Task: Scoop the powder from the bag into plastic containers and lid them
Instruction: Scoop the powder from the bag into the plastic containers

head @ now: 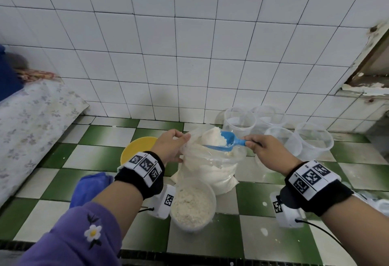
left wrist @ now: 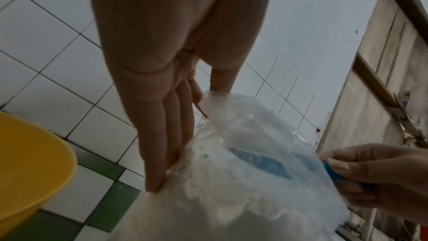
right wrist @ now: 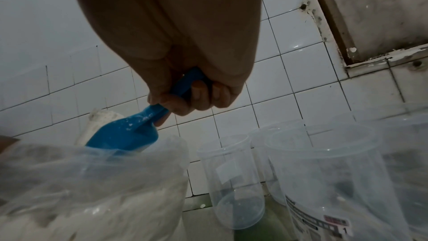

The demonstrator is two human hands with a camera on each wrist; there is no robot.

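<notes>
A clear plastic bag [head: 208, 166] of white powder stands on the checkered counter. My left hand [head: 171, 146] pinches the bag's rim [left wrist: 208, 98] between thumb and fingers, with the other fingers lying straight along its side. My right hand [head: 267, 150] grips the handle of a blue scoop [head: 223, 141], whose bowl is heaped with powder and sits in the bag's mouth. In the right wrist view the scoop [right wrist: 129, 133] rises from the bag [right wrist: 92, 180]. A round container [head: 192, 204] nearly full of powder stands in front of the bag, without a lid.
Several empty clear containers [head: 294, 139] stand right of the bag by the tiled wall; the nearest [right wrist: 234, 180] are close to my right hand. A yellow bowl [head: 136, 147] sits left of the bag, a blue cloth [head: 90, 187] at front left.
</notes>
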